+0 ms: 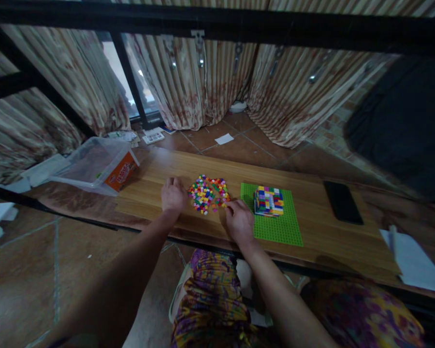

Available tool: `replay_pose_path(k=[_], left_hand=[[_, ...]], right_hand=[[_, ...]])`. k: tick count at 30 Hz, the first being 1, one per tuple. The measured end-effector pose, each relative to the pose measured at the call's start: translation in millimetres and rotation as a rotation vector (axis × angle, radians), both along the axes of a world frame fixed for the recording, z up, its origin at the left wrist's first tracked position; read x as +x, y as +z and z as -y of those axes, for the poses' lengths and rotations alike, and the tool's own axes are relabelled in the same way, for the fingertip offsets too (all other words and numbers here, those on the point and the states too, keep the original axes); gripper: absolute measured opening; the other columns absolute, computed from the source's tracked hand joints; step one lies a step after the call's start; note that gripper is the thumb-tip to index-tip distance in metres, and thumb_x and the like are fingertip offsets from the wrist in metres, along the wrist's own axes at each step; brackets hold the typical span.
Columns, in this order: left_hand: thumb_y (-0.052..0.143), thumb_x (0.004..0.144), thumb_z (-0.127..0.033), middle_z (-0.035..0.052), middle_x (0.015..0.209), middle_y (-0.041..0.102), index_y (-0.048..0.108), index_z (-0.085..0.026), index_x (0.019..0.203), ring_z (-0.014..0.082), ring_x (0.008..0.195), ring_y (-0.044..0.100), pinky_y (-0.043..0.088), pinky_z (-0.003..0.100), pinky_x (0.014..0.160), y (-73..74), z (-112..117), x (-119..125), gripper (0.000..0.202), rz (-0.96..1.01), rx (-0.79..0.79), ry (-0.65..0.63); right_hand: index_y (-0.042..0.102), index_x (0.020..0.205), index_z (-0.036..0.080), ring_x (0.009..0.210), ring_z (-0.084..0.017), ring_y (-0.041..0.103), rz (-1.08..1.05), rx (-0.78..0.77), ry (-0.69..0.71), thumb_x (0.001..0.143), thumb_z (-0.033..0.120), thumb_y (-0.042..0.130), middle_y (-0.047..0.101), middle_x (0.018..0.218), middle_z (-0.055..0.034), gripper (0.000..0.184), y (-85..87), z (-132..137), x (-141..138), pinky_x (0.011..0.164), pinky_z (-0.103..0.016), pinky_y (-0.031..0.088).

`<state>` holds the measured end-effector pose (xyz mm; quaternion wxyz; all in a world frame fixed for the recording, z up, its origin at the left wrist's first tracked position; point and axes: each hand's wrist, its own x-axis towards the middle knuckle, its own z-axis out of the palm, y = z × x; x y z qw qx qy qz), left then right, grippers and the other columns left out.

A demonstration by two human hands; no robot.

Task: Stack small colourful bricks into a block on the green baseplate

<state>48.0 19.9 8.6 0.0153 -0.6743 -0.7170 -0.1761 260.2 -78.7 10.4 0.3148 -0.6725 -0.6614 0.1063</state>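
A loose heap of small multicoloured building bricks (pixel 203 193) lies on the wooden board, with a thin gap through its middle. At the heap's left side rests my left hand (pixel 174 195), fingers curled down; whatever may be under them is hidden. My right hand (pixel 240 222) is at the lower right edge of the heap, thumb and finger pinched on a tiny brick that barely shows. Just right of that hand is a green studded baseplate (pixel 277 229). On it stands a block-shaped build of mixed-colour bricks (pixel 268 201), higher than the loose pieces.
The wooden board (pixel 311 251) carries a black phone (pixel 343 202) to the right. White paper with a pen (pixel 416 258) lies at its right end. A clear plastic box (pixel 90 164) with an orange label is at the left. A dark metal bar (pixel 217 24) crosses above, before striped curtains (pixel 210 82).
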Motion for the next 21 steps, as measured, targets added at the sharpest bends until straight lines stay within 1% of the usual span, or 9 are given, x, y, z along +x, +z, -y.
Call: replay_pose_path(k=[3,6,10,13,16,19,21], left_hand=[[0.043,0.088,-0.015,0.0169,0.106,0.064,0.066,-0.013,0.102,0.0299,0.105,0.061,0.046,0.038,0.088,1.2,0.5,0.9,0.027,-0.002,-0.006,0.004],[0.043,0.088,-0.015,0.0165,0.106,0.064,0.065,-0.013,0.104,0.0297,0.105,0.061,0.046,0.038,0.089,1.5,0.7,1.3,0.028,-0.004,-0.009,0.012],[0.042,0.088,-0.015,0.0164,0.107,0.064,0.065,-0.013,0.105,0.0294,0.104,0.061,0.046,0.038,0.090,1.2,0.6,1.4,0.028,-0.001,-0.007,0.010],[0.043,0.088,-0.015,0.0162,0.107,0.064,0.065,-0.014,0.105,0.0291,0.105,0.061,0.046,0.038,0.090,0.8,0.3,1.1,0.028,0.003,-0.004,0.011],[0.043,0.087,-0.015,0.0165,0.106,0.064,0.065,-0.013,0.104,0.0292,0.106,0.060,0.046,0.038,0.091,0.3,0.0,0.5,0.028,0.011,-0.008,0.001],[0.043,0.087,-0.014,0.0170,0.106,0.064,0.065,-0.013,0.103,0.0297,0.107,0.060,0.046,0.039,0.091,-0.1,0.0,-0.2,0.027,0.016,-0.007,-0.011],[0.043,0.087,-0.015,0.0169,0.106,0.064,0.065,-0.013,0.104,0.0299,0.106,0.060,0.046,0.039,0.091,0.3,0.1,-0.4,0.028,0.011,-0.005,-0.009]], right_hand=[[0.073,0.093,0.022,0.092,-0.020,0.060,-0.031,0.034,0.060,0.095,0.022,0.051,0.067,0.094,-0.0057,0.022,-0.8,5.2,-12.1,0.084,-0.030,0.044],[0.072,0.093,0.024,0.095,-0.020,0.059,-0.011,0.020,0.137,0.094,0.028,0.055,0.066,0.095,-0.0051,0.017,-0.5,9.1,-31.5,0.085,-0.030,0.044],[0.072,0.095,0.022,0.097,-0.023,0.056,0.090,-0.019,0.115,0.091,0.032,0.060,0.065,0.098,-0.0070,0.015,-0.6,8.4,-49.7,0.086,-0.032,0.043],[0.072,0.090,0.022,0.097,-0.023,0.055,0.130,-0.012,0.121,0.094,0.031,0.057,0.064,0.100,-0.0078,0.018,-1.1,6.0,-52.5,0.088,-0.034,0.043],[0.071,0.088,0.022,0.097,-0.023,0.055,0.107,-0.009,0.135,0.095,0.029,0.054,0.064,0.099,-0.0078,0.020,-0.4,5.8,-50.4,0.089,-0.033,0.043],[0.070,0.090,0.022,0.096,-0.022,0.059,0.013,0.011,0.125,0.094,0.026,0.053,0.066,0.097,-0.0071,0.018,3.7,10.0,-45.2,0.089,-0.032,0.045],[0.069,0.090,0.022,0.089,-0.020,0.061,-0.102,0.023,0.105,0.093,0.026,0.052,0.068,0.091,-0.0056,0.017,8.4,15.4,-39.0,0.084,-0.031,0.047]])
